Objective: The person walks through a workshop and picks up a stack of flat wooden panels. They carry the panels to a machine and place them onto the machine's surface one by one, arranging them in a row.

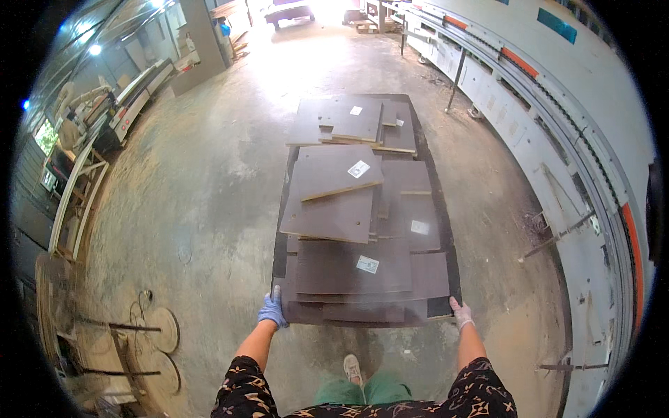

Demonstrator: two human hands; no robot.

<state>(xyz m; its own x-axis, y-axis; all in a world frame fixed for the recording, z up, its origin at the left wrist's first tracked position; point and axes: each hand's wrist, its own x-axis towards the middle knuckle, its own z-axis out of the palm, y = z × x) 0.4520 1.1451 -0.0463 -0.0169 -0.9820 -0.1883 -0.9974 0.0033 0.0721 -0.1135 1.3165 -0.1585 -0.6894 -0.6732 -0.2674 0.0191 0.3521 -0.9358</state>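
Note:
A long dark platform (440,307) stretches away in front of me, loaded with stacks of brown flat panels (334,269). Several panels carry white labels, and some show pale cut edges. The middle stack is topped by a panel (324,171) lying askew, and more panels (352,120) are piled at the far end. My left hand (273,311), in a blue glove, is closed on the platform's near left corner. Its near right corner is gripped by my right hand (460,313), in a whitish glove. What supports the platform is hidden beneath it.
A long white machine (519,132) with rails runs along the right, its rods (557,237) jutting toward the aisle. Round discs (164,330) on a stand are at the lower left. A pale frame (77,195) and machinery line the left; a vehicle (289,11) is far ahead.

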